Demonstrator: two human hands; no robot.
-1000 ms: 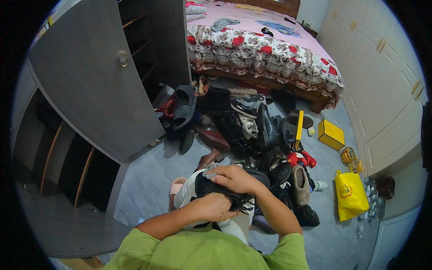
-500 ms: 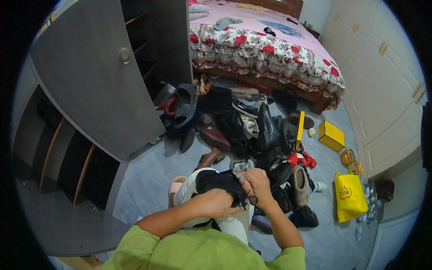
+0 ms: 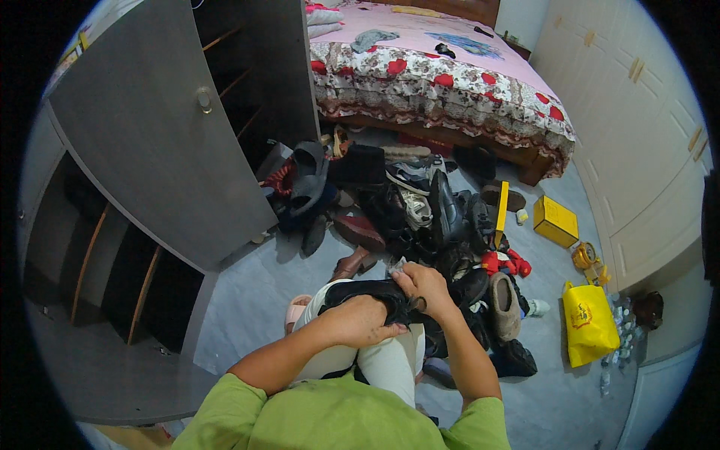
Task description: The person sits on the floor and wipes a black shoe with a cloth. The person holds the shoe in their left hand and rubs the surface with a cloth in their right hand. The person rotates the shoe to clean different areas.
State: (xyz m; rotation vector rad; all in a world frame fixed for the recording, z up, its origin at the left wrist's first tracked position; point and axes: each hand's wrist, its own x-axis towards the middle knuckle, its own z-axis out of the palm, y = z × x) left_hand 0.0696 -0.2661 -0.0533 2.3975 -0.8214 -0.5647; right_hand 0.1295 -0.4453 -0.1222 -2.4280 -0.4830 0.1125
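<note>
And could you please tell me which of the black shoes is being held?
It is the black shoe over the white trousers, gripped by the left hand; the other black shoes lie piled on the floor ahead.

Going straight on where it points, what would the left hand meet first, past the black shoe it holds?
Most likely the right hand, just ahead of the left hand beyond the black shoe; depth is unclear.

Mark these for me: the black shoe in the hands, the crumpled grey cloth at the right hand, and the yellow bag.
Black shoe [image 3: 367, 288]: head view, on the uncovered stretch of its upper.
Grey cloth [image 3: 395, 265]: head view, on its crumpled exposed end.
Yellow bag [image 3: 594, 343]: head view, on its side, below the printed patch.
</note>
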